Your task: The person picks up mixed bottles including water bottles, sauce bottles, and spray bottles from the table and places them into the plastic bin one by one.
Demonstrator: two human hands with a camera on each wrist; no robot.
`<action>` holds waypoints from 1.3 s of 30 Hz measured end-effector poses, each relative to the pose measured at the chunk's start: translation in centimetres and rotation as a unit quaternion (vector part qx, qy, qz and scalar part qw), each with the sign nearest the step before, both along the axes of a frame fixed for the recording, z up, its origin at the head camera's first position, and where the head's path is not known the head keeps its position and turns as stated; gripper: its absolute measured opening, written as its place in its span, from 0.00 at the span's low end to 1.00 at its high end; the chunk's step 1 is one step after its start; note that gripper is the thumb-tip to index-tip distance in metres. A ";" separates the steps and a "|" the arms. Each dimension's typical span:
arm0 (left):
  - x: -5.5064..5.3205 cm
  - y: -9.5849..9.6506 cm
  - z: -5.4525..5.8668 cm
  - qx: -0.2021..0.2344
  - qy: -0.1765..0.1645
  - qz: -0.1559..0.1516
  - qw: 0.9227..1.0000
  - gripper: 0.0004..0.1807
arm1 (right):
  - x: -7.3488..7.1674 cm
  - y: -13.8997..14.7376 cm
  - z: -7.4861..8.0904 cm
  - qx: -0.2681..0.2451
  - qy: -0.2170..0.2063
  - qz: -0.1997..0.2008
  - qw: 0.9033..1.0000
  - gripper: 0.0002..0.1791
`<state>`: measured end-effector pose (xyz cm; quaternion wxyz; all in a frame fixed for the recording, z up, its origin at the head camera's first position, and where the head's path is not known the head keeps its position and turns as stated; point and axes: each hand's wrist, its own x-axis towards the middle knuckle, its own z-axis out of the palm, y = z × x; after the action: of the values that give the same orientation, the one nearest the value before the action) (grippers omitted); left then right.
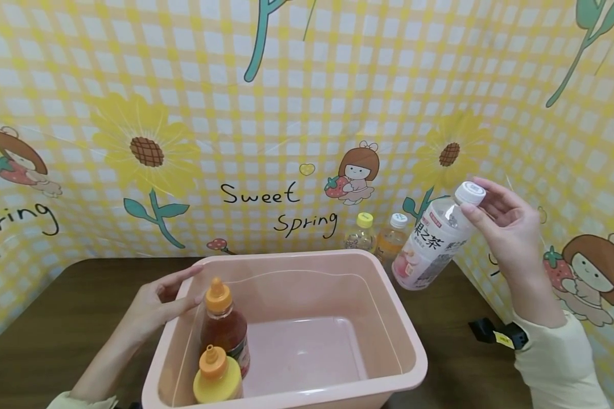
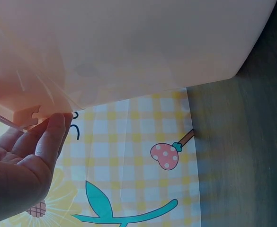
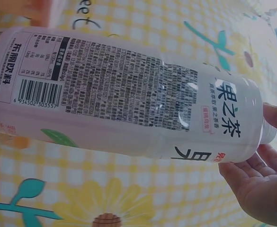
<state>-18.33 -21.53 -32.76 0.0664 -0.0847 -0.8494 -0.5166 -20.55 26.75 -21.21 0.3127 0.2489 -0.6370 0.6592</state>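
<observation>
"One pink-labelled bottle (image 1: 427,247) is in the right hand (image 1: 511,227), isn't it?"

"Yes, thumb and fingers pinch it at the white cap (image 1: 469,194). It tilts just outside the back right corner of the pink tub (image 1: 307,352), base towards the tub."

"Touching the worktop (image 1: 107,289)?"

"I can't tell."

"And the left hand (image 1: 150,307)?"

"Holding the tub's rim near its back left corner, thumb on the inner side."

"What's in the tub?"

"A reddish-brown bottle (image 1: 224,329) along the left wall and a yellow bottle (image 1: 219,386) in the front left corner, both with orange nozzles."

"And behind it?"

"A yellow-capped bottle (image 1: 360,237) and a white-capped bottle (image 1: 393,236), side by side near the worktop's back edge, by the tub's back right corner. Their lower parts are hidden."
</observation>
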 end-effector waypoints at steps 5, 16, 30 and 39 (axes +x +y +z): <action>0.0 0.0 0.0 0.002 0.001 -0.002 1.000 0.31 | 1.0 -0.3 1.4 -0.028 0.012 0.021 0.999 0.20; 0.0 0.1 -0.1 0.009 0.001 -0.006 1.000 0.31 | 2.4 -0.3 2.9 -0.111 0.070 0.086 0.988 0.21; 0.0 0.0 0.0 0.006 -0.006 0.005 1.000 0.31 | 3.2 -1.5 2.9 -0.144 0.102 0.181 0.967 0.20; -0.1 0.0 0.0 -0.006 0.000 0.008 1.000 0.32 | 3.5 -2.9 2.1 -0.114 0.101 0.247 0.957 0.20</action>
<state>-18.39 -21.53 -32.80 0.0701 -0.0778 -0.8534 -0.5106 -17.01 23.88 -19.14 0.2298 0.4264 -0.4410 0.7556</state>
